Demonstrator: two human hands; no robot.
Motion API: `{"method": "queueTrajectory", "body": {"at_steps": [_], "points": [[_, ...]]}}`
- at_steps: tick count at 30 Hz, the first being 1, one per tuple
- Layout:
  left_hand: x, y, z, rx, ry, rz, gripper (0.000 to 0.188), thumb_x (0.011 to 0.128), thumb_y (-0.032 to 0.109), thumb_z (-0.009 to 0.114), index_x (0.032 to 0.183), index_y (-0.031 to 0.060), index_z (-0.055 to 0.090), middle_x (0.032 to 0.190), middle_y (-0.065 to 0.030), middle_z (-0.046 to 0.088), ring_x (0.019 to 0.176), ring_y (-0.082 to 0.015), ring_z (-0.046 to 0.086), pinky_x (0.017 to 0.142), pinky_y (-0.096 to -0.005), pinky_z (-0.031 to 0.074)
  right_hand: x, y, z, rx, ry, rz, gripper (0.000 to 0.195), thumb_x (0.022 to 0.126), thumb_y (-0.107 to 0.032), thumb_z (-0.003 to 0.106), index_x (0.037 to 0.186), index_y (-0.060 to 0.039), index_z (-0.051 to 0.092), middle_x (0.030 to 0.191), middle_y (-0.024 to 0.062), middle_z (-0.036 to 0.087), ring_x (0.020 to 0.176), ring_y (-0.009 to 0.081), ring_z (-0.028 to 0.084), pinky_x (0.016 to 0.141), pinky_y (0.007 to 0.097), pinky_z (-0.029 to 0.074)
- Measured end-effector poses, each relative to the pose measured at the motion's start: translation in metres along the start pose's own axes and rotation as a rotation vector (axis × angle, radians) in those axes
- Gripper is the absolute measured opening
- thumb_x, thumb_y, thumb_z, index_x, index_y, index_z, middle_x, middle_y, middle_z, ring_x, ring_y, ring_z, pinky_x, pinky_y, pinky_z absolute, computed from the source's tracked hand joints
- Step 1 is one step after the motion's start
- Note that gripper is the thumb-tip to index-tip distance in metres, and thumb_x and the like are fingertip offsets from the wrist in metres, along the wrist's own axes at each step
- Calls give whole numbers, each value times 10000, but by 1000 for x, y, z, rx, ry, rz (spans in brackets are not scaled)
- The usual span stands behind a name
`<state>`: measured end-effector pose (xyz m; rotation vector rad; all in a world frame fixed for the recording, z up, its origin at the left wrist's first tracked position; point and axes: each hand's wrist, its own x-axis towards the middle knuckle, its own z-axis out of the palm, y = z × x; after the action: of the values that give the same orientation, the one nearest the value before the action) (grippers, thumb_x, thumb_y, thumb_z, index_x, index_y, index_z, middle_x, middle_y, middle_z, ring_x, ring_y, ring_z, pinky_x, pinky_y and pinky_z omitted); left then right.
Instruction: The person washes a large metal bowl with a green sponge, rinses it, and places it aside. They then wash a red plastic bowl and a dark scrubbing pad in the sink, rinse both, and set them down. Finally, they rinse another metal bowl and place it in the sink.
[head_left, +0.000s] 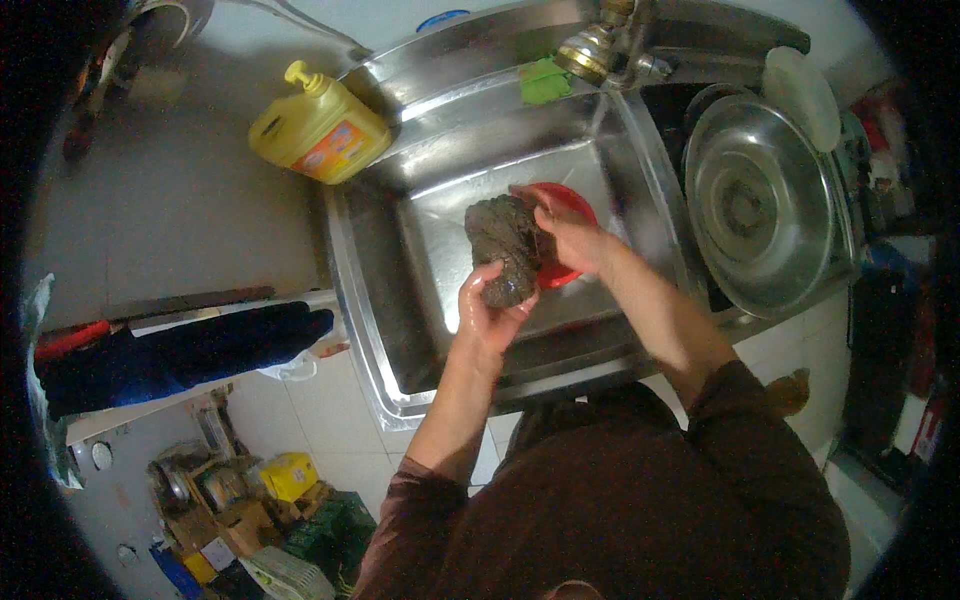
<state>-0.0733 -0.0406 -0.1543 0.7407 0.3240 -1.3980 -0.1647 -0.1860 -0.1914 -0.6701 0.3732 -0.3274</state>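
Observation:
Both my hands hold a wet, bunched grey-brown cloth (499, 240) above a stainless steel sink (420, 360). My left hand (484, 311) grips its lower end, thumb on top and fingers underneath. At the upper right side of the cloth, my right hand (570, 236) has its thumb up and its other fingers partly hidden. A red plastic bowl (562, 277) is in the sink, beneath and behind my right hand, which covers much of it.
A yellow pump jug of detergent (322, 131) stands at the sink's upper left. By the faucet (589, 56) lies a green cloth (545, 81). A large metal basin (757, 202) leans on the right side. Dark blue fabric (187, 352) hangs at the left counter edge.

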Motion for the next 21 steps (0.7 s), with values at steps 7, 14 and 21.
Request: {"method": "queueTrajectory", "body": {"at_steps": [7, 14, 21], "points": [[2, -21, 3, -195, -83, -228, 382, 817, 282, 628, 1116, 69, 519, 970, -119, 597, 774, -247, 589, 564, -287, 500, -1, 4, 12, 254, -70, 90, 498, 779, -212, 669, 1229, -148, 465, 1100, 98, 567, 967, 289, 599, 820, 425, 513], [6, -15, 18, 474, -6, -28, 393, 795, 242, 674, 1088, 40, 506, 902, -74, 590, 695, -174, 583, 486, -256, 439, 22, -13, 13, -252, 36, 170, 231, 685, -171, 706, 875, -118, 585, 760, 28, 554, 660, 164, 534, 579, 302, 450], [34, -31, 0, 955, 57, 277, 394, 764, 190, 654, 1073, -25, 536, 955, -106, 599, 811, -197, 596, 663, -300, 473, 20, -15, 37, -933, 127, 34, 184, 662, -104, 649, 830, -71, 582, 765, 74, 587, 707, 198, 582, 635, 319, 461]]}}
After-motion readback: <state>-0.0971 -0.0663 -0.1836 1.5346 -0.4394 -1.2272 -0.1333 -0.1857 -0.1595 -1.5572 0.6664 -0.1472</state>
